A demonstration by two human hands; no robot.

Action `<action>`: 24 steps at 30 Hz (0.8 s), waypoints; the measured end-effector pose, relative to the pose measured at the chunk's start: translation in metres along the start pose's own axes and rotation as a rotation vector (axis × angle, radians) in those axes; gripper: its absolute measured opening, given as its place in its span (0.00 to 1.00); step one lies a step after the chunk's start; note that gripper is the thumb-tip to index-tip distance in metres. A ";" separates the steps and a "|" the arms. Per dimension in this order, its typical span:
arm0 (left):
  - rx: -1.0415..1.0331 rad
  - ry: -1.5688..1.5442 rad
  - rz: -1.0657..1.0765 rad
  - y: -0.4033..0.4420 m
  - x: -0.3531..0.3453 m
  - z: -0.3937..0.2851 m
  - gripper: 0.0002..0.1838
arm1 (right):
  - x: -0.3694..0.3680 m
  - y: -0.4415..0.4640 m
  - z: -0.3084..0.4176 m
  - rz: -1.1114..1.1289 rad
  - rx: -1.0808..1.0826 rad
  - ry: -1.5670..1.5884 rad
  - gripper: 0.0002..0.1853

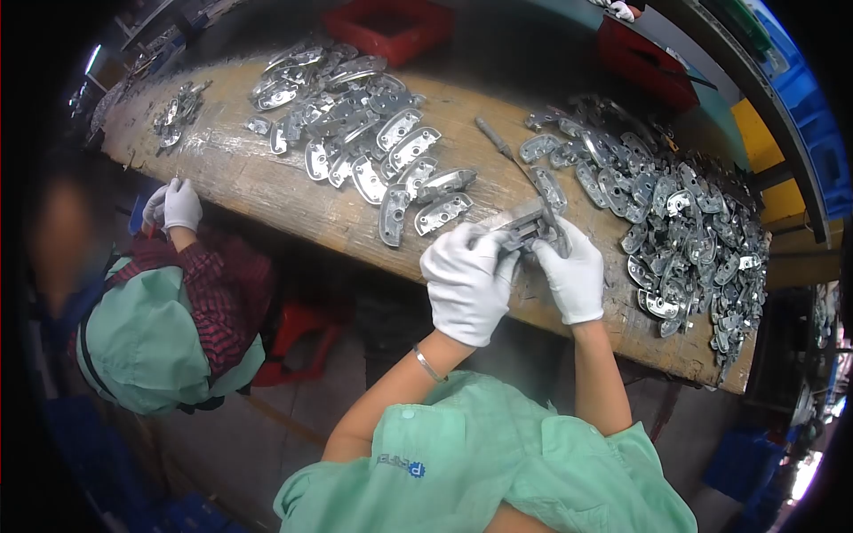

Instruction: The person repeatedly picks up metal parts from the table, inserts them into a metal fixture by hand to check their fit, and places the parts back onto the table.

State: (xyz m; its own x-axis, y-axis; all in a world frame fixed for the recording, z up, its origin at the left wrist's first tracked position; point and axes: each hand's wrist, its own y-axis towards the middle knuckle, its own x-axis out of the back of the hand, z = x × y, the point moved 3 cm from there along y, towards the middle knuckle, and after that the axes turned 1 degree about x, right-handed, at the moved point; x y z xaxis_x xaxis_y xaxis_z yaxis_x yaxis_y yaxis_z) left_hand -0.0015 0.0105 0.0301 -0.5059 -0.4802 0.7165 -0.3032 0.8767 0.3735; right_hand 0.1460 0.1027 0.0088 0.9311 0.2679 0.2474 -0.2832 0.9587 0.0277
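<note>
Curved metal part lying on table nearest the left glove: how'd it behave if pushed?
The curved metal part is likely stiff, given its solid metallic look. It probably slides rather than rolls, lying broad face up. May nudge neighbouring parts close by.

On the surface (pixel 231 151), a small pile of parts (pixel 180 114) lies upper left in the frame, a larger heap (pixel 355 115) left of upper centre, another heap (pixel 702 231) at right; beyond it, along the top, stand a left tray (pixel 418 46) and a right tray (pixel 640 71).

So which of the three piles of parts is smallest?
The left pile, near the co-worker's hands, with far fewer parts than the middle pile or right pile.
</note>
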 end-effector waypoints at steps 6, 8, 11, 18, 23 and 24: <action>-0.045 0.152 0.038 0.019 -0.007 0.010 0.32 | 0.001 -0.004 0.012 -0.036 0.183 -0.314 0.29; -0.101 0.184 0.003 0.023 -0.008 0.009 0.32 | 0.013 -0.011 0.032 -0.070 0.173 -0.385 0.29; -0.116 0.143 -0.010 0.024 -0.010 0.009 0.31 | 0.035 -0.032 0.032 -0.050 0.261 -0.568 0.31; -0.128 0.175 -0.032 0.025 -0.016 0.007 0.25 | 0.018 -0.047 0.027 -0.064 0.449 -1.092 0.31; -0.153 0.181 -0.011 0.022 -0.019 0.007 0.16 | 0.012 -0.035 0.031 -0.053 0.463 -1.204 0.31; -0.164 0.181 -0.030 0.021 -0.019 0.007 0.16 | 0.013 -0.038 0.032 -0.054 0.460 -1.202 0.31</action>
State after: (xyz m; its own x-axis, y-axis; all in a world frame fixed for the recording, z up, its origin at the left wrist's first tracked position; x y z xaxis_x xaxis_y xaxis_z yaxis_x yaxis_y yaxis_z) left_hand -0.0038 0.0377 0.0204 -0.3408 -0.5065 0.7920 -0.1736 0.8619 0.4765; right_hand 0.1615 0.0669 0.0416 0.2216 -0.2545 0.9413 -0.5285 0.7799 0.3353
